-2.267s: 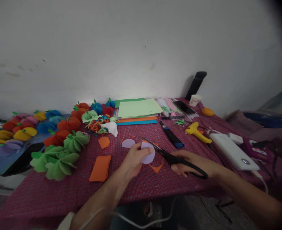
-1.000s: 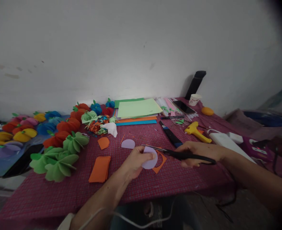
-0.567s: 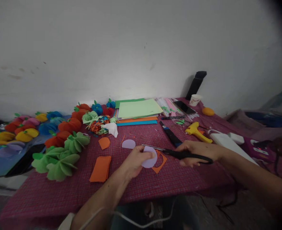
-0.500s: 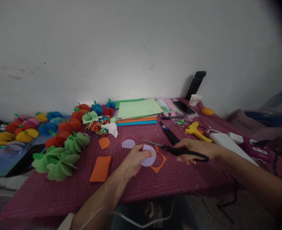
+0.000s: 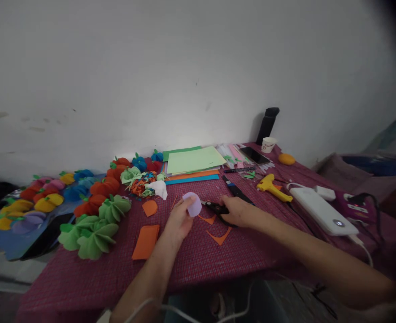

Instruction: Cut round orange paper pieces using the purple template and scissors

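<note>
My left hand (image 5: pixel 179 221) pinches a small rounded lilac paper piece (image 5: pixel 193 204), holding it just above the magenta checked tablecloth (image 5: pixel 198 260). My right hand (image 5: pixel 237 211) is closed around the black handles of the scissors (image 5: pixel 216 208), whose blades point left towards the lilac piece. Orange offcuts (image 5: pixel 219 236) lie on the cloth just in front of both hands. A stack of orange paper squares (image 5: pixel 145 241) and a single orange rounded cutout (image 5: pixel 150 207) lie to the left of my left hand.
Paper pumpkins (image 5: pixel 93 222) in green, orange, blue and yellow fill the left side. Coloured paper sheets (image 5: pixel 193 160) lie at the back. To the right lie a yellow glue gun (image 5: pixel 273 186), a white power bank (image 5: pixel 322 210), a phone (image 5: pixel 254 154), a paper cup (image 5: pixel 268 144) and a black bottle (image 5: pixel 267 124).
The orange outer strip has come away from the lilac piece and lies on the cloth. Both hands have moved away from me, and the scissors now lie lower, close to the cloth.
</note>
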The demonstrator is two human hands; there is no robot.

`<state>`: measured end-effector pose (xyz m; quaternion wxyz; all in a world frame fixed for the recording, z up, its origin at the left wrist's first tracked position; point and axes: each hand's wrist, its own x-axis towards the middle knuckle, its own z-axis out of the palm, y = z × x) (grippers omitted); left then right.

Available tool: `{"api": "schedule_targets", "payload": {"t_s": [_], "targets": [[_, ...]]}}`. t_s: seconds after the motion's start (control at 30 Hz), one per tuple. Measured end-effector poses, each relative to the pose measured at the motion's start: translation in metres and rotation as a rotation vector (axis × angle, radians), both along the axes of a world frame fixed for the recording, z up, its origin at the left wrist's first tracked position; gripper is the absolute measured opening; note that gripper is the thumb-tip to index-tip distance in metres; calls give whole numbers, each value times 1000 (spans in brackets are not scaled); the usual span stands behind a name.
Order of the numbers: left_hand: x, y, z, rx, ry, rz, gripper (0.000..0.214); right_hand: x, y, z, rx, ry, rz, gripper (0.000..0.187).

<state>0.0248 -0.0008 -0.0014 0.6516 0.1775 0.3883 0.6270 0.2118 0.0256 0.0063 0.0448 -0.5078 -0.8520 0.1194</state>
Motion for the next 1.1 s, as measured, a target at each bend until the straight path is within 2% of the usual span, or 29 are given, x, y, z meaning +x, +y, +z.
{"api": "schedule_targets", "payload": {"t_s": [0.1, 0.17, 0.27, 0.37, 0.5, 0.6, 0.73, 0.93, 1.1], "targets": [[-2, 2, 1, -19, -29, 55, 18, -8, -7, 9, 26, -93, 53, 21], [-2, 2, 1, -9, -40, 67, 18, -14, -9, 15, 40, -58, 47, 21], [-2, 2, -1, 40, -36, 52, 22, -28, -6, 17, 2, 288, 29, 29], [-1, 2, -4, 97, -28, 29, 25, -46, 2, 10, -120, 693, -4, 37], [-1, 2, -4, 146, 46, 60, 28, -64, 16, 5, -339, 932, 14, 27], [-4, 5, -4, 222, 198, 212, 32, -70, 26, 5, -413, 1058, -8, 30], [-8, 9, -9, 307, 437, 370, 33, -76, 36, -3, -454, 1154, -33, 32], [-8, 6, -13, 353, 747, 376, 35, -82, 37, -24, -482, 1215, -2, 33], [-3, -1, -8, 320, 861, 376, 35, -78, 37, -25, -469, 1261, 7, 33]]}}
